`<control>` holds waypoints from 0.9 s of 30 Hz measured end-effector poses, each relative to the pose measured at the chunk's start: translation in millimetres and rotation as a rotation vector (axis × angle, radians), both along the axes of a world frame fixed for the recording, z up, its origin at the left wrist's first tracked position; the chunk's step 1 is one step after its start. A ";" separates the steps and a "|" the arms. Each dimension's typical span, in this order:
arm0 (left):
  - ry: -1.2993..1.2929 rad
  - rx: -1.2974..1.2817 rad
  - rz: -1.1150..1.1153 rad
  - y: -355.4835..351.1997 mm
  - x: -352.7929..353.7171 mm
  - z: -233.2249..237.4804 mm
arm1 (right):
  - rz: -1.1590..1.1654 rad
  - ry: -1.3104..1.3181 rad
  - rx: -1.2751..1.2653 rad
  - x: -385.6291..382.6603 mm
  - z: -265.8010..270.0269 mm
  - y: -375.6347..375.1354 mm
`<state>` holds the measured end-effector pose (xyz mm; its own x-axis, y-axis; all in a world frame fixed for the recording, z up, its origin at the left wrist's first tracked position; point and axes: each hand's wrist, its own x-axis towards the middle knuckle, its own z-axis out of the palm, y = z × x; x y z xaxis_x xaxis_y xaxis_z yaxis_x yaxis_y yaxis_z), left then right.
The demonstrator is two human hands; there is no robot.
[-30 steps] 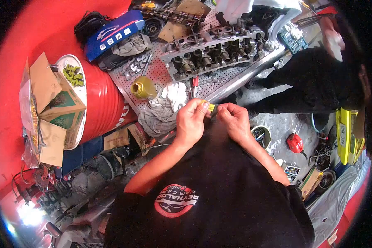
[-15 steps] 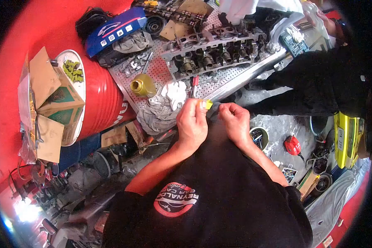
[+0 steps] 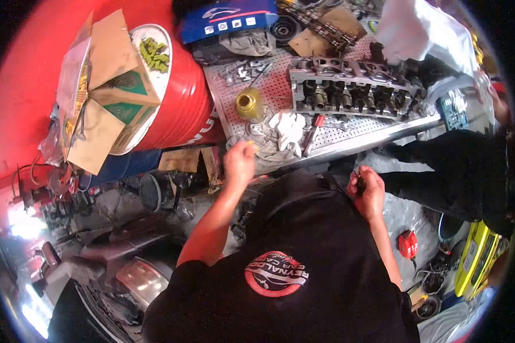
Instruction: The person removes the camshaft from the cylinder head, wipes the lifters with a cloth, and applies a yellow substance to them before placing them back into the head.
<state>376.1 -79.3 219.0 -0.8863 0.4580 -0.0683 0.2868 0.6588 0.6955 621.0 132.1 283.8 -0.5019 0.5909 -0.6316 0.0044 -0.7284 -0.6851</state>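
My left hand (image 3: pixel 240 163) is closed, with a small yellow piece (image 3: pixel 252 146) showing at its fingertips. It hovers near the edge of a crumpled grey and white rag (image 3: pixel 286 128). To the right, my right hand (image 3: pixel 368 193) is curled in front of my dark shirt; whatever lies between its fingers looks dark and I cannot make it out. Beyond the hands, an engine cylinder head (image 3: pixel 355 94) rests on a perforated metal table (image 3: pixel 226 108). A yellow bottle (image 3: pixel 249 104) with its mouth uncovered stands by the rag, and a red-handled tool (image 3: pixel 313 134) lies beside it.
At the left stands a red drum (image 3: pixel 189 97) bearing an opened cardboard box (image 3: pixel 111 97) and several yellow-green pieces (image 3: pixel 154 55). A person in dark trousers (image 3: pixel 440 183) is at the right, near a white cloth (image 3: pixel 423 34). On the floor lies a red object (image 3: pixel 407 244).
My hands have moved apart: the left went left toward the rag with the yellow piece, the right went right and lower. The whole view has shifted, bringing the drum and table rightward.
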 end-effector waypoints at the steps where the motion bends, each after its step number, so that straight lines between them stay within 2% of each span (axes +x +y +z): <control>1: 0.029 -0.070 0.073 -11.9 -10.5 -12.5 | 0.005 -0.010 -0.017 -2.2 0.8 0.4; 2: -0.031 -0.026 0.206 -24.9 -24.5 -37.3 | 0.006 -0.021 -0.032 -3.1 2.6 0.7; 4: 0.012 -0.150 0.283 -19.5 -39.5 -12.1 | 0.065 -0.026 -0.018 -8.6 6.4 -0.1; 6: 0.020 0.029 0.224 -27.7 -60.5 -52.6 | 0.130 -0.036 0.003 -14.2 7.4 -2.2; 8: 0.091 0.037 0.187 -33.0 -74.4 -86.2 | 0.201 -0.045 0.034 -19.8 7.7 -3.4; 10: 0.226 -0.120 0.170 -29.4 -86.5 -100.8 | 0.244 -0.060 0.052 -23.7 9.7 -3.2; 13: 0.118 -0.258 0.218 -17.9 -88.9 -83.8 | 0.265 -0.084 0.080 -19.2 10.2 -1.0; 17: 0.093 -0.388 0.254 -11.8 -88.3 -90.0 | 0.171 -0.084 0.036 -12.4 6.5 -0.8; 18: 0.084 -0.418 0.253 -11.7 -86.4 -93.9 | 0.174 -0.088 0.052 -11.0 5.7 -0.5; 20: 0.123 -0.299 0.201 -21.1 -75.5 -129.8 | 0.176 -0.084 0.066 -11.2 3.4 -1.0; 22: -0.095 -0.441 0.218 0.6 -46.2 -91.2 | 0.169 -0.076 0.068 -10.9 1.3 -1.3; 25: 0.364 -0.305 0.044 6.7 -29.1 -123.0 | 0.190 -0.092 0.084 -16.2 5.2 -2.6; 27: 0.201 -0.378 -0.007 21.0 -28.7 -114.7 | 0.214 -0.127 0.080 -19.6 7.0 -4.7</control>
